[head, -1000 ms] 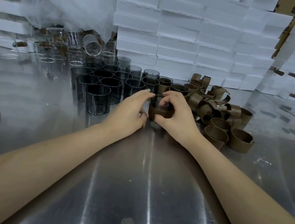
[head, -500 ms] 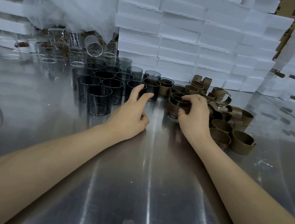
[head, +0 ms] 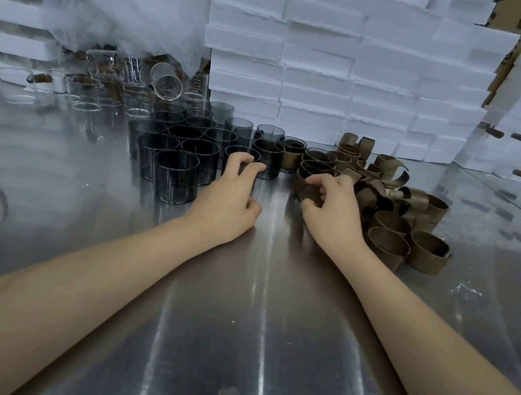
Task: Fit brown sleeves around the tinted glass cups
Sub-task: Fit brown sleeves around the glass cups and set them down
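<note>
— Where do the cups stand?
— The tinted cups (head: 176,175) sit mouth up in a tight cluster left of the middle of the surface (head: 245,334), toward its far edge. The steel shows straight through them.
— And the left grip?
— The left grip (head: 229,198) is at the cluster's right side. Two fingers curl over the rim of one tinted cup (head: 235,151), and the thumb is tucked by the palm.
— The right one?
— The right grip (head: 332,213) grasps a sleeved cup (head: 305,189) just to the right of that. Its fingers lie over the rim and its thumb is on the near side of the brown band, with the glass inside the sleeve.
— Any more like it?
— A few sleeved cups (head: 290,160) stand just behind it, each glass ringed in brown. Beside them, toward the right edge, lies a heap of loose sleeves (head: 390,244).
— Further back?
— Clear glasses (head: 92,98) are at the far left, with one tipped glass (head: 167,83) on top. Stacked white foam boxes (head: 316,68) run along the far edge.
</note>
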Tool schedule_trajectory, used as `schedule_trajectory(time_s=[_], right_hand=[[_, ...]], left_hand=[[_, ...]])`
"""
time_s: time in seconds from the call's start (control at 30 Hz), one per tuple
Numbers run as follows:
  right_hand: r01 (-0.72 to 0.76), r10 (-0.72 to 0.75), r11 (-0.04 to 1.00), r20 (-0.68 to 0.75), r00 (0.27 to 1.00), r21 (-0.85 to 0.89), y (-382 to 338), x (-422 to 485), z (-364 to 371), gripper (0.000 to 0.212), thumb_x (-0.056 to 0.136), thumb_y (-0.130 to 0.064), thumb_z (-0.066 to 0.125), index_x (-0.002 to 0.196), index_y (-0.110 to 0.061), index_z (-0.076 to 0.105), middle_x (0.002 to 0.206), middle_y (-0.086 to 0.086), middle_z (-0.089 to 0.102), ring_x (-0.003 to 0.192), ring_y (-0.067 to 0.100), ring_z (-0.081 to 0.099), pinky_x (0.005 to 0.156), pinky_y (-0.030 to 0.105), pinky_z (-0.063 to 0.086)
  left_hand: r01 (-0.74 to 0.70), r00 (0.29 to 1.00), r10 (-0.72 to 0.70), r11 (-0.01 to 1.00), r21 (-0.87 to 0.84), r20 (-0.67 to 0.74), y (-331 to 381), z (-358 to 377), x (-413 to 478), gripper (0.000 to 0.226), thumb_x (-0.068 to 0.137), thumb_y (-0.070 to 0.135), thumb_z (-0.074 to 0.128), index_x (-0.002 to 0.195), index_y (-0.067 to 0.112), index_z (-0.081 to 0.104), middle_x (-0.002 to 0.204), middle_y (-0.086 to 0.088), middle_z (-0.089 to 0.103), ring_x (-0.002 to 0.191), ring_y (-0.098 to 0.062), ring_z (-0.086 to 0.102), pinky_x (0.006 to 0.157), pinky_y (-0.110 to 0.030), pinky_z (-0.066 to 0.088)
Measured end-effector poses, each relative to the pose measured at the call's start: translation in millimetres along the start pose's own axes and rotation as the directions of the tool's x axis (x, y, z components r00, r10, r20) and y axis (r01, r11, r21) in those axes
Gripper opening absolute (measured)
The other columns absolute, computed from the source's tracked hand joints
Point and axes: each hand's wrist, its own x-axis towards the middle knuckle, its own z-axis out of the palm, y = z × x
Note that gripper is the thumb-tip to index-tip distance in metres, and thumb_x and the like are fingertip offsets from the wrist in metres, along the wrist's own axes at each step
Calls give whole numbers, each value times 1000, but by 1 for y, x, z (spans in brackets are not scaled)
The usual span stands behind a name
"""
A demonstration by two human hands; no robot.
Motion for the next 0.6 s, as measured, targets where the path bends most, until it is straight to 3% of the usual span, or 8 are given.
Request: schedule_trajectory(time_s=[0.17, 0.37, 0.5, 0.6], right_hand=[[-33, 31, 999, 110, 993, 18, 7, 3, 2, 56, 90, -12, 57, 144, -18, 42, 134, 6, 39, 121, 21, 45, 93, 19, 33], [-56, 82, 993, 256, 963, -107, 9, 8, 2, 67, 94, -21, 53, 153, -16, 23, 160, 7, 20, 147, 27, 17, 117, 36, 18], [-9, 22, 998, 242, 970, -56, 6, 5, 2, 61, 90, -17, 57, 148, -14, 36, 150, 11, 39, 138, 26, 35, 113, 34, 29], [39, -49, 998, 259, 965, 43, 5, 2, 3, 65, 86, -14, 62, 146, -16, 38, 142, 8, 48, 130, 20, 45, 102, 23, 32]], left_hand=[[-21, 1000, 21, 1000, 9, -6, 0, 0, -1, 57, 89, 10, 54, 143, 14, 39, 147, -2, 23, 88, -27, 63, 77, -46, 53], [-65, 998, 64, 998, -22, -15, 1, 0, -2, 54, 89, 10, 53, 141, 17, 42, 139, 1, 28, 86, -20, 63, 76, -45, 54], [-86, 996, 84, 993, -79, -39, 3, -1, -3, 50, 89, 9, 54, 138, 17, 45, 130, 2, 32, 82, -14, 63, 77, -44, 54], [-111, 993, 104, 986, -127, -61, 5, -1, -4, 46, 91, 9, 55, 136, 17, 47, 123, 4, 34, 78, -8, 61, 78, -40, 54]])
